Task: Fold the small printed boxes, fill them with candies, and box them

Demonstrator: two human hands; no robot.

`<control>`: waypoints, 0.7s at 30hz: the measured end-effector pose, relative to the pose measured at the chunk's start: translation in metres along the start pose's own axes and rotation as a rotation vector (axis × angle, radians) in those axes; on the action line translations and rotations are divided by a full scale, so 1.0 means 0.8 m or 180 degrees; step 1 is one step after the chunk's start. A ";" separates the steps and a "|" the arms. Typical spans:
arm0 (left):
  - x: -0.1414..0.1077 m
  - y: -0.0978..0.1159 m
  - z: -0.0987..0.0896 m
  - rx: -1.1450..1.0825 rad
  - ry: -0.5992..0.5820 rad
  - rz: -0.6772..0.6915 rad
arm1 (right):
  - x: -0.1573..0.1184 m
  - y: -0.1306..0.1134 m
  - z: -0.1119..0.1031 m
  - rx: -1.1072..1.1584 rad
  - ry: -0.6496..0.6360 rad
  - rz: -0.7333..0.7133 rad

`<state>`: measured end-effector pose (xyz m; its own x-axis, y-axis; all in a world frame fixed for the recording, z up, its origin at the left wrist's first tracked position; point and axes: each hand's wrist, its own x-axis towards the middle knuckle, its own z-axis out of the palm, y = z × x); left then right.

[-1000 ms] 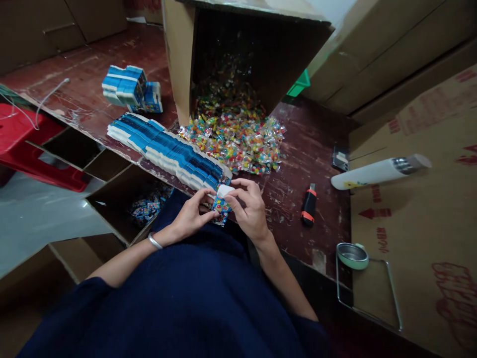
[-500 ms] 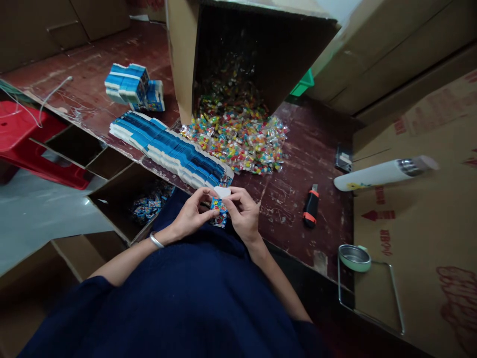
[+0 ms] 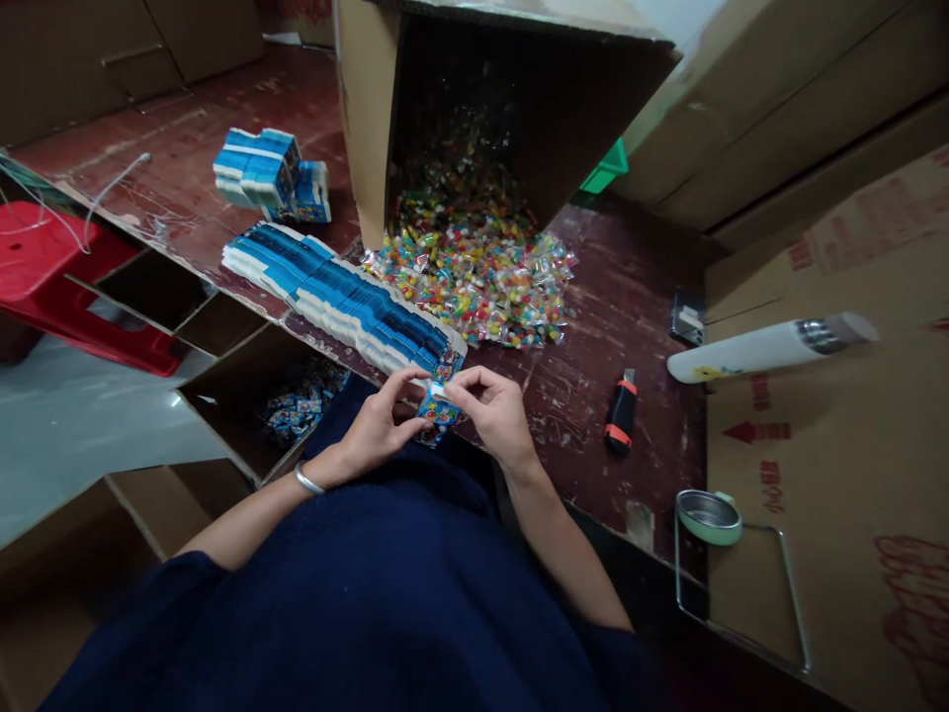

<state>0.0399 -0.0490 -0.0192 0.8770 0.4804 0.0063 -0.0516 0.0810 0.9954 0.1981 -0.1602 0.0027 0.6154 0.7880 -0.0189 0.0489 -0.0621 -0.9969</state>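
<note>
Small printed carton (image 3: 437, 412) pinched by both hands

By the near edge of the dark-red table (image 3: 574, 386), the left hand (image 3: 382, 423) pinches the carton's side between thumb and fingers; the right hand (image 3: 500, 417) pinches its white flap (image 3: 440, 394). Just beyond lies a row of flattened blue cartons (image 3: 333, 297), beside clear candy packets (image 3: 496, 292) heaped at a cardboard box's (image 3: 369, 119) mouth. Farther left sit stacked blue bundles (image 3: 259, 166).

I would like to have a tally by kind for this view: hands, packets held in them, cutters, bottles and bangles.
Hands, left hand and right hand: 2
Held blue packet: 1
Black-and-orange cutter: 1
White bottle: 1
Silver bangle: 1
Total: 6
</note>
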 end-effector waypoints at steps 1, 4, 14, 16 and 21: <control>0.000 0.001 -0.001 0.0023 -0.0055 0.0006 | 0.002 0.000 -0.002 -0.0020 -0.0009 -0.0004; -0.001 0.006 -0.003 0.0036 -0.0115 -0.0005 | 0.002 -0.002 -0.002 -0.0087 -0.0099 -0.0164; -0.005 0.022 -0.033 0.0209 -0.0399 -0.0376 | -0.017 0.005 -0.008 -0.0528 -0.0395 -0.0754; -0.007 0.035 -0.067 0.0806 -0.0639 -0.0370 | -0.015 0.018 -0.018 -0.0774 -0.0085 -0.0659; -0.014 0.061 -0.157 0.2717 -0.0431 -0.0275 | -0.012 0.056 -0.024 -0.2296 0.0172 -0.0895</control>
<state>-0.0325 0.0593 0.0170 0.9135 0.3902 -0.1152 0.3462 -0.5964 0.7242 0.2092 -0.1823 -0.0402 0.5405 0.8035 0.2495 0.6976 -0.2622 -0.6668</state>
